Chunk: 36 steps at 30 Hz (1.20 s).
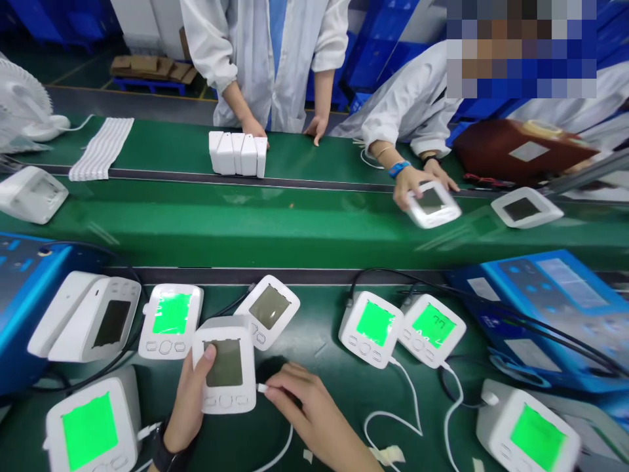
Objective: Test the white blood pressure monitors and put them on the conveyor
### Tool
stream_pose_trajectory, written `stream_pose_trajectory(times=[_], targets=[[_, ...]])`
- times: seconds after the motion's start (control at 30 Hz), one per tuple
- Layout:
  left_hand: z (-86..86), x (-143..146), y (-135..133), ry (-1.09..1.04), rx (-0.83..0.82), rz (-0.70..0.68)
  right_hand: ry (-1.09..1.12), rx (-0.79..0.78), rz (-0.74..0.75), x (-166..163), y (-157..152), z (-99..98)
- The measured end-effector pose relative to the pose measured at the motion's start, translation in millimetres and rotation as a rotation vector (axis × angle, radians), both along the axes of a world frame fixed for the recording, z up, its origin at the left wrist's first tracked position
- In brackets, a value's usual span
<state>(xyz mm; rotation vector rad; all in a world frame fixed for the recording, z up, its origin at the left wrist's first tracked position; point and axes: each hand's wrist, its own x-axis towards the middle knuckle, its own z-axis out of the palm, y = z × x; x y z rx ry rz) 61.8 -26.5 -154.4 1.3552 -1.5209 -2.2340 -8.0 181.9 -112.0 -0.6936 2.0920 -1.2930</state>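
My left hand (189,393) grips a white monitor unit (225,364) with a dark, unlit screen, thumb lying on the screen's upper left corner. My right hand (304,403) pinches the white plug (262,388) of a white cable (280,452) right at the unit's right side. The unit rests on the green bench between other units.
Several white units lie around, some with lit green screens (171,313) (374,322) (432,326), one dark (268,307). Blue test boxes (555,295) (19,288) flank the bench. Across the green conveyor (295,223), one person's hands hold a unit (432,204); another stands by white blocks (238,153).
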Motion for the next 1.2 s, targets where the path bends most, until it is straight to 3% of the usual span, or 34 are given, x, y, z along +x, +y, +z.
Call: stream_pose_trajectory(times=[0.1, 0.23, 0.37, 0.57, 0.63, 0.7, 0.77, 0.83, 0.97, 1.2], targets=[[-2.8, 4, -2, -0.001, -0.019, -0.08, 0.072, 0.003, 0.089, 2, -1, 1.5], [-0.5, 4, 0, 0.023, -0.083, -0.088, 0.013, 0.013, 0.041, 6, -4, -6.3], [13.8, 0, 13, 0.071, -0.205, -0.239, -0.068, 0.088, -0.014, 6, -3, -6.2], [42.6, 3, 32, 0.17, -0.43, -0.403, -0.241, -0.142, -0.253, 17, -5, -17.6], [51.6, -10, 31, 0.226, -0.532, -0.511, -0.381, -0.277, -0.358, 25, -5, -26.6], [55.8, -36, 26, 0.266, -0.74, -0.606, -0.489, -0.413, -0.463, 32, -1, -33.7], [52.1, -69, 19, 0.216, -0.962, -0.673, -0.555, -0.476, -0.563, 37, 3, -37.2], [42.3, -97, 11, 0.121, -1.064, -0.723, -0.592, -0.479, -0.637, 41, 8, -37.5], [26.0, -115, 5, 0.046, -0.995, -0.842, -0.615, -0.467, -0.713, 44, 12, -37.4], [34.0, -75, 13, 0.075, -0.878, -0.887, -0.51, -0.431, -0.822, 40, 7, -47.5]])
